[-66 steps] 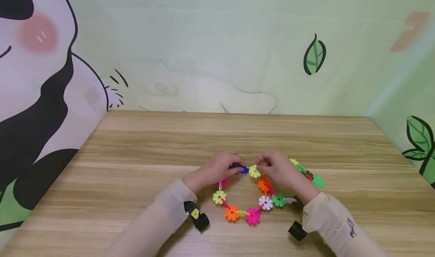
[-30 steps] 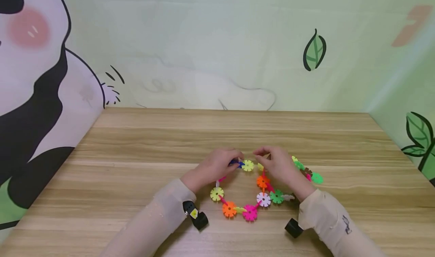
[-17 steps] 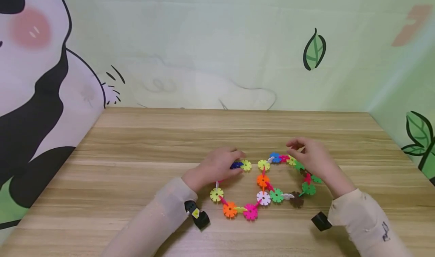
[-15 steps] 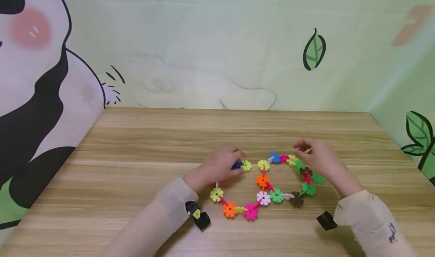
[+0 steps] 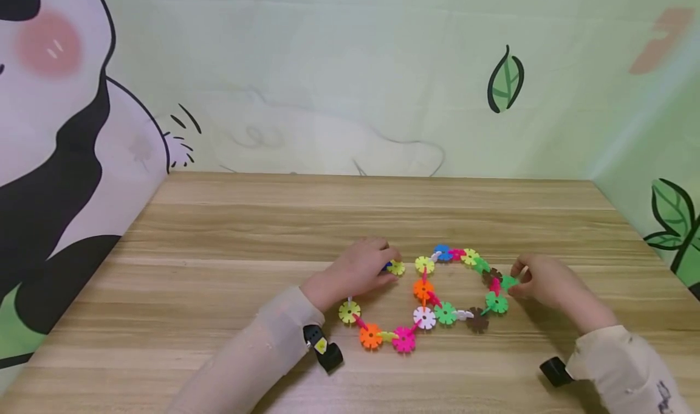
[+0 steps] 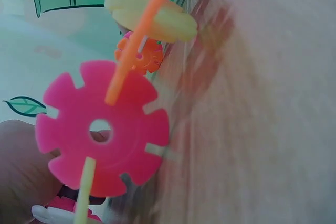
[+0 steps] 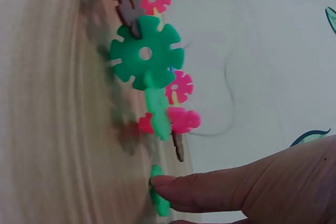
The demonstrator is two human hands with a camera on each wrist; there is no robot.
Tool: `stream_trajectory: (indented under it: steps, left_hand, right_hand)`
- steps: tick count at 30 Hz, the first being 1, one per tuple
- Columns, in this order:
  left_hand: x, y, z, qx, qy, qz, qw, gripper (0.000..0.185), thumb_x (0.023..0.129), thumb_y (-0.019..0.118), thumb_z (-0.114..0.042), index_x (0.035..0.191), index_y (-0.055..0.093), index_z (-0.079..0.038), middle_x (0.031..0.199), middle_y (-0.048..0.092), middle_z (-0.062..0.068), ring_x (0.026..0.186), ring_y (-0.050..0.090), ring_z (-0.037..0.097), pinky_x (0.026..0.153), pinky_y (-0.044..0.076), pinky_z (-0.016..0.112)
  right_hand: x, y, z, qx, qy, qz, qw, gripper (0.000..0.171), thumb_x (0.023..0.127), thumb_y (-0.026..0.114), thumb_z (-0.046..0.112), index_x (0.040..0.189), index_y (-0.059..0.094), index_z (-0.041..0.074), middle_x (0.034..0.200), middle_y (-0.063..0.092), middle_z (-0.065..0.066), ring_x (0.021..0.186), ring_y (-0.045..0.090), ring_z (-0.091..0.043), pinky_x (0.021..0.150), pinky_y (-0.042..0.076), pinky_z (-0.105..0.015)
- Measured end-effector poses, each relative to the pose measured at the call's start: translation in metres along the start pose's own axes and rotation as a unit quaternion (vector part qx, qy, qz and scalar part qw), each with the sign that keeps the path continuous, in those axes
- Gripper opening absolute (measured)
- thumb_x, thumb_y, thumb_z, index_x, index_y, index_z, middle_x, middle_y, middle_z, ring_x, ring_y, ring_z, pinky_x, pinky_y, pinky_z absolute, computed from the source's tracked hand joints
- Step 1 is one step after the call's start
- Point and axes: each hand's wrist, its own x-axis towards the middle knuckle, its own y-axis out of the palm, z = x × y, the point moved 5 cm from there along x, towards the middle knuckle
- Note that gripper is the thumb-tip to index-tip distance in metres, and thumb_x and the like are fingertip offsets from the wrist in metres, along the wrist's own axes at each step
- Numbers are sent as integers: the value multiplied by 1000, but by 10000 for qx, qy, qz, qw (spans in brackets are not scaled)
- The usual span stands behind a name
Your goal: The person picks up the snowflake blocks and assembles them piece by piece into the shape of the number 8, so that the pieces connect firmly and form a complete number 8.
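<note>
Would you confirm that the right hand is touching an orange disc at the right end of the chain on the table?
Not quite: the head view shows the right hand touching a green disc, not an orange one, at the right end of the chain on the table.

pink disc [image 6: 102, 135] upright, orange disc [image 6: 137, 41] slotted in
</note>
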Motion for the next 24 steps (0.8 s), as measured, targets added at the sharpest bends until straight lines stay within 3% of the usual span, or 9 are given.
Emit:
stream_trajectory:
  steps: [7,11,17,20,24]
  left_hand:
    - [1,-1,0,-175,-87,33,9998,30,92,65,-33,116,65,-15,118,66,2,115,58,20,106,42,39]
    - [2,-2,0,-192,-109,12,9998,26,90,67,-31,109,65,-14,113,67,0,111,60,17,107,41,42]
    - [3,-3,0,-136,-67,-47,9999,21,87,71,-28,100,64,-14,101,67,-1,97,59,15,97,45,38]
    - [3,-3,2,-275,-169,0,9995,24,87,71,-28,105,64,-14,106,67,0,101,60,16,99,45,37]
    - [0,-2,5,-519,-283,136,9982,36,88,70,-27,121,63,-14,120,65,2,113,59,19,104,43,37]
  right_hand:
    - [0,3,-5,191,16,-176,9997,28,79,74,15,91,55,0,81,59,-10,72,52,-19,62,41,-30]
    - [0,2,-8,400,-102,-233,9989,25,81,72,11,91,53,-1,80,58,-10,72,52,-18,61,42,-29]
    - [-2,-3,-10,752,-156,-179,9969,17,87,64,5,95,54,-5,77,59,-7,67,56,-14,55,46,-24]
    - [-3,-8,-4,728,-120,-368,9966,20,91,61,8,102,57,-8,78,61,-8,65,57,-13,53,45,-23]
    - [-5,-16,14,647,-228,-992,9927,21,92,62,11,102,59,-7,80,66,-11,65,59,-15,52,45,-24]
